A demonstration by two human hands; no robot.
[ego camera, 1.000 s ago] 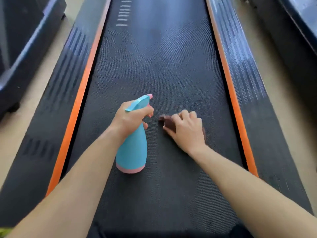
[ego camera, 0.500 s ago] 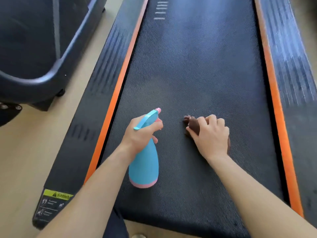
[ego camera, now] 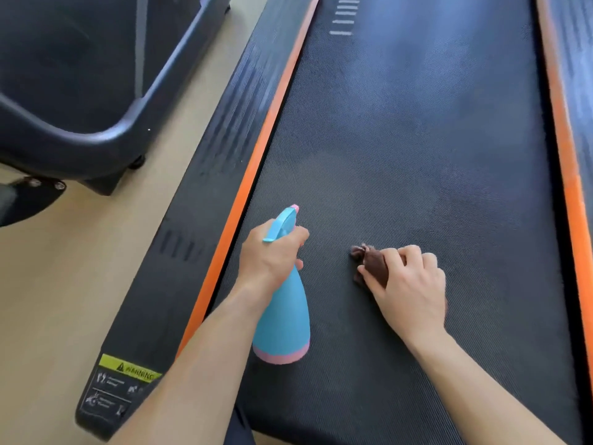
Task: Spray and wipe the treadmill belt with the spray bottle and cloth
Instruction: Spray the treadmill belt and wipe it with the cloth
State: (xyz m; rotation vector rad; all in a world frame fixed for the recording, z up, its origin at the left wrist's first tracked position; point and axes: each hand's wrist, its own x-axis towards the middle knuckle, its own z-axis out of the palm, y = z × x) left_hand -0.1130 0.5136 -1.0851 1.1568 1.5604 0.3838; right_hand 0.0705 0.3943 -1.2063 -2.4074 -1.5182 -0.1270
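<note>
A dark textured treadmill belt (ego camera: pixel 417 139) fills most of the head view. My left hand (ego camera: pixel 269 255) grips the neck of a light blue spray bottle (ego camera: pixel 284 319) with a pink base and pink nozzle tip; the nozzle points away from me and up the belt. The bottle's base is low, close to the belt near its left edge. My right hand (ego camera: pixel 407 284) presses a bunched dark brown cloth (ego camera: pixel 369 263) flat against the belt just right of the bottle. Most of the cloth is hidden under my fingers.
Orange strips (ego camera: pixel 256 155) and black side rails (ego camera: pixel 179 252) border the belt on both sides. A yellow warning label (ego camera: pixel 128 370) sits at the left rail's near end. Another machine's dark base (ego camera: pixel 80 107) stands on the beige floor (ego camera: pixel 64 300) at left.
The view has swung left and back, bringing the neighbouring machine and warning label into sight. Both hands keep the same grip and spacing on the belt.
</note>
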